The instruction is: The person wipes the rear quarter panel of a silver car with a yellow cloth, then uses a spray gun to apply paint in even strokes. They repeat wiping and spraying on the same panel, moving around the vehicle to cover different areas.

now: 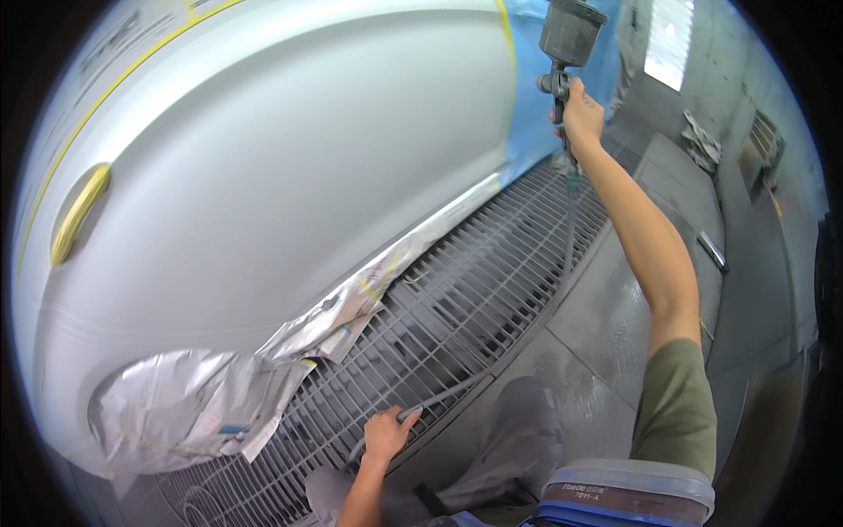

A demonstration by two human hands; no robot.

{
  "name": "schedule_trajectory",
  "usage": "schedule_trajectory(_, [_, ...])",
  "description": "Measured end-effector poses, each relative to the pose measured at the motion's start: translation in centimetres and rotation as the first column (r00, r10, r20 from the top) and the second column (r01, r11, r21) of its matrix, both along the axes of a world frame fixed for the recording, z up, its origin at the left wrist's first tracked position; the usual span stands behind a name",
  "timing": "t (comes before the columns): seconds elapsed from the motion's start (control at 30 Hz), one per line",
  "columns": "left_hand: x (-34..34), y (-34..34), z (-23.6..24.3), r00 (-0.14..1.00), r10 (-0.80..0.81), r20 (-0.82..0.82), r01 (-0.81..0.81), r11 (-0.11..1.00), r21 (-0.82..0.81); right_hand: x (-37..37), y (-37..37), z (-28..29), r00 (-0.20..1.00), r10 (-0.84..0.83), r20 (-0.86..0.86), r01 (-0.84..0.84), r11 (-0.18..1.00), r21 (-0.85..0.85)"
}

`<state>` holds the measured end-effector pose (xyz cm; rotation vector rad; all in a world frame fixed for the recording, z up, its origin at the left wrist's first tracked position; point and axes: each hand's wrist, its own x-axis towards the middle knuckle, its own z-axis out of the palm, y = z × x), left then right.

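My right hand (581, 116) is raised at the upper right, its fingers wrapped round the grip of a spray gun (558, 84) with a grey cup (572, 33) on top. A grey air hose (569, 237) runs down from the gun's handle and curves back over the floor grating. Low in the middle, my left hand (386, 434) is closed round that hose. A large pale grey-white vehicle panel (307, 167) fills the left, with its door handle (81, 213) covered in yellow tape. The gun is close to the blue masking sheet (531, 88) at the panel's far end.
Silvery masking film (193, 404) covers the wheel area, and a strip of it (413, 246) follows the panel's lower edge. Metal floor grating (439, 316) lies alongside. Crumpled material (701, 142) and a small cylinder (712, 251) lie by the right wall (746, 263).
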<state>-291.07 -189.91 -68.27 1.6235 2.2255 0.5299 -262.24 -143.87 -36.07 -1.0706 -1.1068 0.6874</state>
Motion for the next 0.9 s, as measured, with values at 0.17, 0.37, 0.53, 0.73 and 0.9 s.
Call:
schedule_trajectory(0.17, [-4.3, -3.9, -1.8, 0.997, -0.072, -0.028, 0.069, 0.992, -0.101, -10.5, -14.5, 2.8, 0.888, 0.459, 0.008, -0.459, 0.888, 0.004])
schedule_trajectory(0.37, [-7.0, -8.0, -3.2, 0.99, -0.137, -0.006, 0.135, 0.982, -0.135, -26.6, -33.1, 8.3, 0.538, 0.82, 0.197, -0.838, 0.546, 0.019])
schedule_trajectory(0.53, [-7.5, -9.7, -3.1, 0.997, -0.074, 0.03, 0.076, 0.995, -0.059, -37.6, -42.5, 13.0, 0.194, 0.978, 0.076, -0.978, 0.186, 0.099])
schedule_trajectory(0.73, [-7.5, -9.9, -2.5, 0.999, -0.007, -0.032, 0.01, 0.997, 0.08, -37.2, -39.0, 14.5, 0.212, 0.972, 0.105, -0.974, 0.201, 0.099])
schedule_trajectory(0.9, [-5.2, -7.6, -1.6, 0.998, -0.045, -0.052, 0.046, 0.999, 0.014, -25.5, -25.9, 11.8, 0.566, 0.812, 0.142, -0.821, 0.57, 0.016])
